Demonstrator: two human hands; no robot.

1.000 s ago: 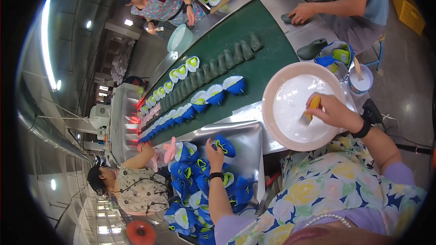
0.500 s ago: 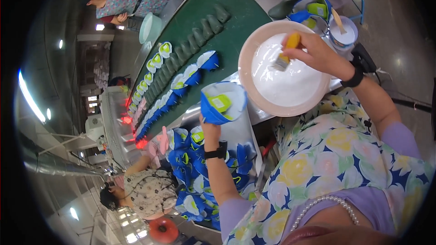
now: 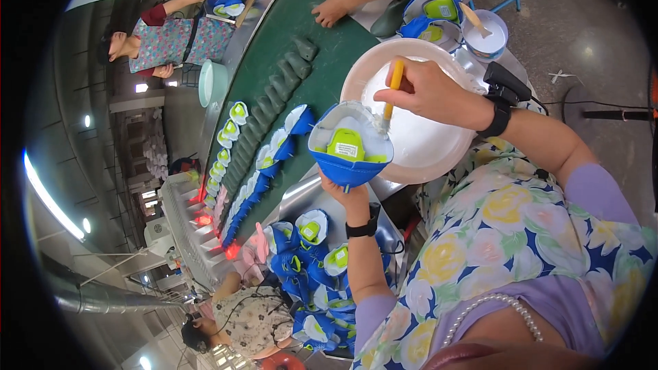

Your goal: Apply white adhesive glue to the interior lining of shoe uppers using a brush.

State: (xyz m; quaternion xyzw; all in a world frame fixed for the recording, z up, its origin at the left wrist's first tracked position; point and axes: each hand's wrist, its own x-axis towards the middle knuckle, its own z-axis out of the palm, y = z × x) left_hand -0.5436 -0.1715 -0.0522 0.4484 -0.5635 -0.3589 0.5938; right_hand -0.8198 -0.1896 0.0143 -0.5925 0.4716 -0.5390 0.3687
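My left hand (image 3: 344, 193) is closed on a blue shoe upper (image 3: 349, 168) from below. The upper has a pale lining and a lime-green tongue with a white label, and its open side is turned up. My right hand (image 3: 442, 94) grips a brush (image 3: 393, 85) by its yellow handle. Its bristles are at the right edge of the upper's lining and seem to touch it. Beneath my right hand stands a wide pale pink basin (image 3: 354, 72) holding white liquid (image 3: 430, 147). The upper overlaps the basin's left side in view.
A green conveyor belt (image 3: 327, 55) carries dark shoe lasts (image 3: 264, 106) and rows of blue uppers (image 3: 277, 147). More uppers (image 3: 312, 277) are piled by my left forearm. A white tub (image 3: 497, 44) with a brush stands beyond the basin. A co-worker's hand (image 3: 332, 11) is over the belt.
My right hand has brought the brush from over the basin leftward to the upper's edge. The upper now sits closer to the basin. A co-worker's hand has reached over the belt.
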